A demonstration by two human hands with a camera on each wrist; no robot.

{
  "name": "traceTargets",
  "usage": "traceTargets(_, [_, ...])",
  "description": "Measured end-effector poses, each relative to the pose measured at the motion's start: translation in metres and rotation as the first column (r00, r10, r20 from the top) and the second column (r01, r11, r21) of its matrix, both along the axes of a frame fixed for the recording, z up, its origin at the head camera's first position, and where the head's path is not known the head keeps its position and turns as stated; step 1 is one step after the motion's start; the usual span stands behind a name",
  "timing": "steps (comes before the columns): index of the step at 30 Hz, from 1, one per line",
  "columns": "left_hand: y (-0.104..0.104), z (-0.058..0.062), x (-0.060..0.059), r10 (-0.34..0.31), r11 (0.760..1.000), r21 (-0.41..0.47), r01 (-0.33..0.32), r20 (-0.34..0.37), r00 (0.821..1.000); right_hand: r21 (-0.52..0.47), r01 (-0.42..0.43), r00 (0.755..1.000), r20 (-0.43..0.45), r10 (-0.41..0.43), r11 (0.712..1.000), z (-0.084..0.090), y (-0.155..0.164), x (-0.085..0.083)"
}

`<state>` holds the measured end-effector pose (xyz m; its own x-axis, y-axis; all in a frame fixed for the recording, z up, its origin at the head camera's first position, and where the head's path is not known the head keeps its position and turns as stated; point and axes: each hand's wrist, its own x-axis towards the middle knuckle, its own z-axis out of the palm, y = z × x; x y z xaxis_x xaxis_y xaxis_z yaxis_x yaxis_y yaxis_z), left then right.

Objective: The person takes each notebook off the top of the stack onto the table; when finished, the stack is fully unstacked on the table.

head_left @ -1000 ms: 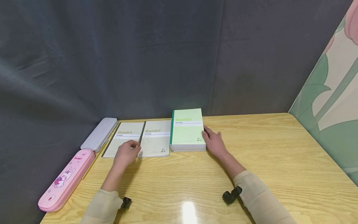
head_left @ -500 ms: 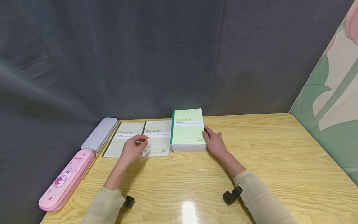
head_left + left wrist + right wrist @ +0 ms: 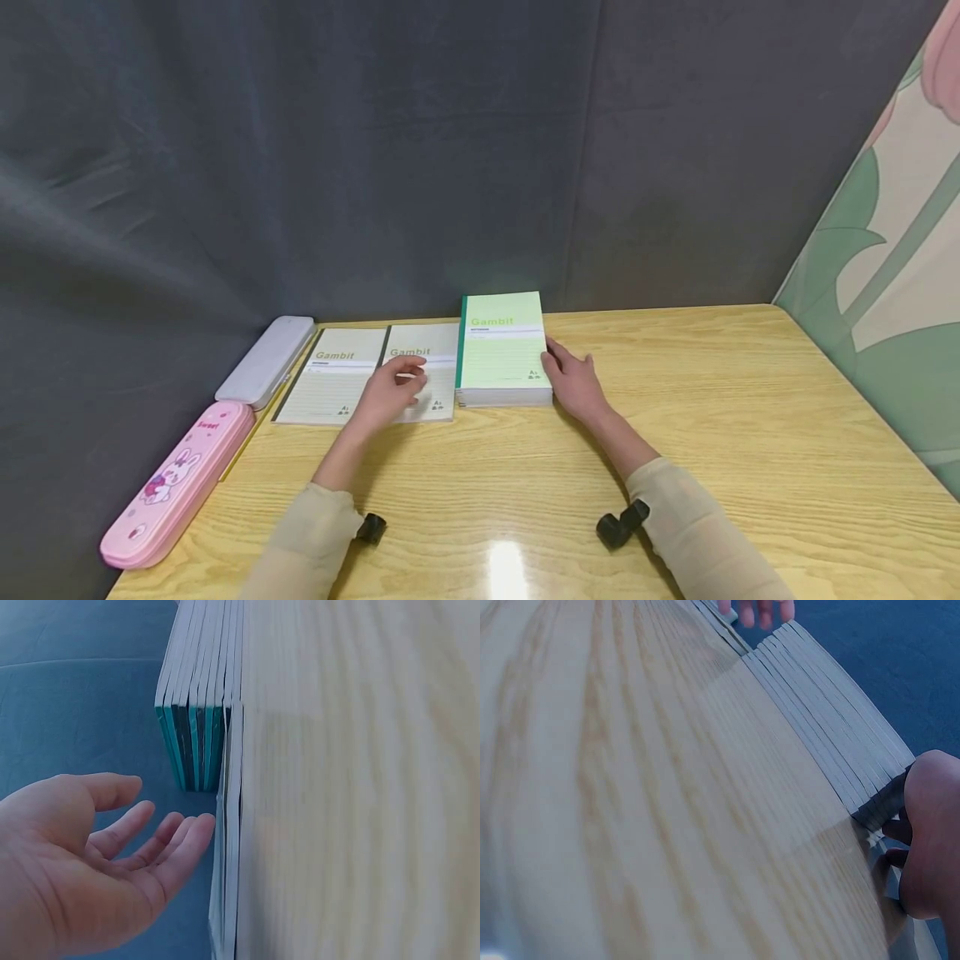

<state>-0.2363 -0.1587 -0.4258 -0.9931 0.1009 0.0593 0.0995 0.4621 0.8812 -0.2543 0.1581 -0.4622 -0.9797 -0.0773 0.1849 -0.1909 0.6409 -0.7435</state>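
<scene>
A thick stack of green "Gambit" notebooks [image 3: 501, 350] lies at the back of the wooden table [image 3: 675, 417]. To its left, two thin grey-green notebooks lie flat side by side: one further left [image 3: 330, 375] and one touching the stack [image 3: 435, 371]. My left hand [image 3: 392, 390] hovers over the nearer thin notebook with relaxed fingers, holding nothing. In the left wrist view that hand [image 3: 112, 855] is open beside the stack's spines [image 3: 196, 697]. My right hand [image 3: 573, 379] rests against the stack's right side; the right wrist view shows that hand [image 3: 930, 832] at the stack's page edges [image 3: 825, 712].
A grey pencil case [image 3: 266, 358] and a pink rabbit-print pencil case [image 3: 180, 479] lie along the table's left edge. A dark curtain [image 3: 375, 167] closes the back. A floral panel [image 3: 892, 250] stands at the right. Bare tabletop stretches right of the stack.
My left hand has slid right, from the left thin notebook to above the one beside the stack. The right hand and the notebooks have stayed put.
</scene>
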Motion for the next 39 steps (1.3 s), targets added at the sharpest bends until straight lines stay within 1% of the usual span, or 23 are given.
traceTargets(3, [0.008,-0.003,-0.006,-0.014,0.999,0.031,0.014,0.006,1.000,-0.002,0.004,1.000,0.003,-0.004,1.000,0.000,0.001,0.000])
traceTargets(7, [0.021,-0.004,-0.011,-0.041,0.996,0.081,0.040,0.015,0.999,-0.004,0.005,1.000,0.006,-0.005,1.000,0.000,0.001,0.001])
traceTargets(13, [0.036,-0.005,-0.014,-0.051,0.996,0.069,0.047,0.051,0.997,-0.016,0.000,1.000,0.012,0.000,1.000,-0.002,-0.001,0.001])
traceTargets(20, [0.043,-0.010,-0.020,-0.053,0.994,0.097,0.047,0.065,0.996,-0.008,0.000,1.000,0.007,0.000,1.000,-0.002,-0.004,0.000])
traceTargets(26, [0.047,-0.010,-0.021,-0.080,0.988,0.135,0.069,0.082,0.993,-0.004,0.001,1.000,0.009,-0.001,1.000,0.000,-0.002,-0.002])
traceTargets(28, [0.049,-0.010,-0.021,-0.094,0.986,0.144,0.080,0.089,0.992,-0.029,0.005,1.000,0.017,-0.005,1.000,0.000,-0.002,-0.002])
traceTargets(30, [0.050,-0.009,-0.020,-0.103,0.985,0.147,0.089,0.091,0.991,-0.075,0.004,1.000,0.013,-0.003,0.997,0.001,-0.002,-0.001])
traceTargets(35, [0.051,-0.011,-0.020,-0.114,0.983,0.152,0.101,0.082,0.990,-0.227,0.005,1.000,-0.011,-0.007,0.974,0.005,-0.002,0.002])
traceTargets(37, [0.051,-0.011,-0.019,-0.116,0.982,0.156,0.102,0.082,0.990,-0.260,0.011,1.000,-0.018,-0.016,0.966,0.005,-0.002,0.003])
traceTargets(39, [0.052,-0.010,-0.019,-0.118,0.982,0.160,0.103,0.087,0.989,-0.270,0.014,1.000,-0.023,-0.021,0.963,0.006,-0.002,0.004])
